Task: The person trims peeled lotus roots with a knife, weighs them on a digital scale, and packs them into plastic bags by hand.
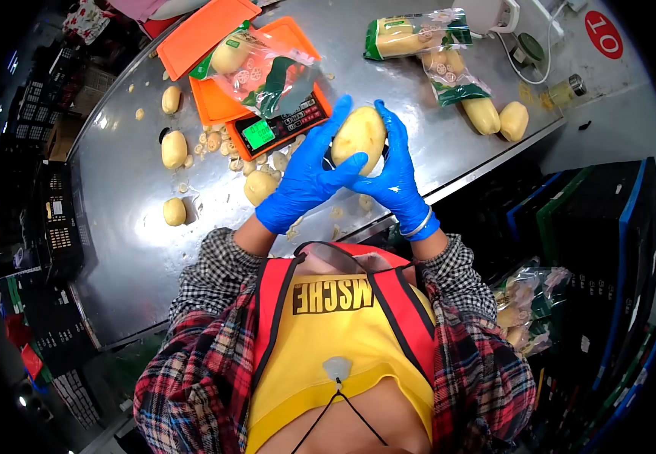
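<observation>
Between my two blue-gloved hands is a pale, peeled-looking lotus root segment, held above the steel table. My left hand cups its left side, the thumb lying across its lower front. On the other side my right hand wraps it with the fingers pointing up. Just beyond my left hand stands an orange digital scale with a lit green display. A clear-and-green printed bag with a lotus root inside lies on the scale's orange tray.
Loose lotus root segments and cut end slices lie left of the scale. Filled bags sit at the back right, near two bare segments and a small jar. Dark stacked crates stand beyond the table's right edge.
</observation>
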The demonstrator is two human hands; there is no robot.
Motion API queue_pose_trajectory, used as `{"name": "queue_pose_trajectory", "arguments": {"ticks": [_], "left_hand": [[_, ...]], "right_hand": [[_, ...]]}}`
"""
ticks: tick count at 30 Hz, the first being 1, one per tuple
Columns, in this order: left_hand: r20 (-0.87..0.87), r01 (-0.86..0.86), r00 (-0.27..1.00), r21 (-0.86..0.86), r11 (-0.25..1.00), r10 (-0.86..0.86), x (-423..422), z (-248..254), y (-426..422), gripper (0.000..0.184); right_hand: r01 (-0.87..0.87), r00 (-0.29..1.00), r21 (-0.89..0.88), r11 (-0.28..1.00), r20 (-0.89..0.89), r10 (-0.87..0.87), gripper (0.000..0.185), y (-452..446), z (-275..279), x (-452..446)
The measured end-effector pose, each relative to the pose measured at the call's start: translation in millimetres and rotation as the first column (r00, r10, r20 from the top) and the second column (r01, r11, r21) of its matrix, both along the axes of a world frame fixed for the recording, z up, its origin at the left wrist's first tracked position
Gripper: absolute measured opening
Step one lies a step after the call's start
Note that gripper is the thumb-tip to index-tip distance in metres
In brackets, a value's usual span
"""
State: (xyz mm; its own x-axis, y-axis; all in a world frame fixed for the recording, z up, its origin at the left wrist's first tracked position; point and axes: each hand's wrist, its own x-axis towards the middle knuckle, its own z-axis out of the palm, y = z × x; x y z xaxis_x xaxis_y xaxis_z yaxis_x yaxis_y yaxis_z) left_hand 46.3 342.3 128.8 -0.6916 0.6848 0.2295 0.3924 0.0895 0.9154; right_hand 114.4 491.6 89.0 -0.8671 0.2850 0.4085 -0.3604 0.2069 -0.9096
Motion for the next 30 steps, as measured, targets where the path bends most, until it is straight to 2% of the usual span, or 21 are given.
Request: {"name": "queue_pose_trajectory", "arguments": {"ticks": [3, 4, 7, 8, 9, 10, 12, 13, 14, 15, 16, 19, 20, 23, 26, 28, 30], "left_hand": [[0.265, 0.068, 0.955, 0.235, 0.97, -0.131, -1, -3, -1, 0.07], [0.302, 0.042, 0.946, 0.238, 0.97, -0.116, -2, -4, -4, 0.064], [0.568, 0.038, 0.821, 0.048, 0.998, -0.059, -17, 9, -19, 0.061], [0.552, -0.049, 0.831, -0.049, 0.998, 0.068, -24, -3, -20, 0.054], [0.1, -0.189, 0.973, -0.168, 0.968, 0.207, -27, -26, -26, 0.05], [-0.375, -0.358, 0.889, -0.212, 0.909, 0.263, -31, -53, -34, 0.047], [-0.636, -0.422, 0.738, -0.175, 0.89, 0.225, -29, -51, -46, 0.032], [-0.358, -0.392, 0.876, -0.137, 0.91, 0.323, -24, -46, -46, 0.028], [-0.037, -0.376, 0.927, -0.093, 0.922, 0.374, -17, -41, -46, 0.024], [0.291, -0.378, 0.881, -0.044, 0.925, 0.374, -10, -31, -45, 0.023], [0.351, -0.365, 0.878, 0.053, 0.929, 0.325, -5, -22, -45, 0.021], [0.375, -0.365, 0.863, 0.002, 0.931, 0.338, 0, 6, -42, 0.022], [0.381, -0.294, 0.888, 0.034, 0.955, 0.259, 1, 5, -43, 0.027], [0.261, -0.188, 0.953, 0.108, 0.976, 0.154, 5, 4, -38, 0.033], [0.496, -0.193, 0.859, 0.076, 0.978, 0.131, 2, -2, -40, 0.04], [0.601, -0.174, 0.794, 0.077, 0.982, 0.094, 4, -13, -39, 0.049], [0.458, -0.212, 0.878, 0.113, 0.971, 0.139, 12, -23, -28, 0.054]], "right_hand": [[-0.169, 0.983, -0.275, 0.946, 0.016, 0.18, 0.109, -3, 7, 4], [-0.226, 0.968, -0.377, 0.898, 0.019, 0.252, 0.109, -3, 9, 6], [-0.266, 0.953, -0.435, 0.861, 0.015, 0.302, 0.109, -1, 8, 6], [-0.263, 0.957, -0.427, 0.865, -0.004, 0.289, 0.109, 0, 3, 5], [-0.265, 0.958, -0.409, 0.873, -0.012, 0.285, 0.109, -1, 5, 5], [-0.261, 0.961, -0.394, 0.881, -0.014, 0.278, 0.109, -3, 10, 6], [-0.256, 0.963, -0.367, 0.894, -0.017, 0.269, 0.108, -2, 14, 4], [-0.256, 0.963, -0.361, 0.897, -0.015, 0.268, 0.108, 1, 12, 4], [-0.256, 0.963, -0.358, 0.898, -0.01, 0.271, 0.107, 2, 8, 6], [-0.25, 0.965, -0.368, 0.896, -0.013, 0.263, 0.107, 3, 5, 7], [-0.246, 0.966, -0.372, 0.895, -0.02, 0.258, 0.107, 3, 4, 8], [-0.249, 0.963, -0.385, 0.889, 0.003, 0.271, 0.108, -5, 9, 2], [-0.25, 0.961, -0.388, 0.887, 0.012, 0.276, 0.108, -6, 10, 3], [-0.146, 0.989, -0.118, 0.982, 0.014, 0.149, 0.111, -9, 3, -2], [-0.041, 0.998, 0.16, 0.986, -0.046, 0.049, 0.107, -12, 4, -10], [0.009, 0.999, 0.273, 0.962, -0.039, 0.002, 0.107, -13, 14, -6], [0.047, 0.998, 0.368, 0.929, -0.044, -0.033, 0.107, -15, 17, -4]]}}
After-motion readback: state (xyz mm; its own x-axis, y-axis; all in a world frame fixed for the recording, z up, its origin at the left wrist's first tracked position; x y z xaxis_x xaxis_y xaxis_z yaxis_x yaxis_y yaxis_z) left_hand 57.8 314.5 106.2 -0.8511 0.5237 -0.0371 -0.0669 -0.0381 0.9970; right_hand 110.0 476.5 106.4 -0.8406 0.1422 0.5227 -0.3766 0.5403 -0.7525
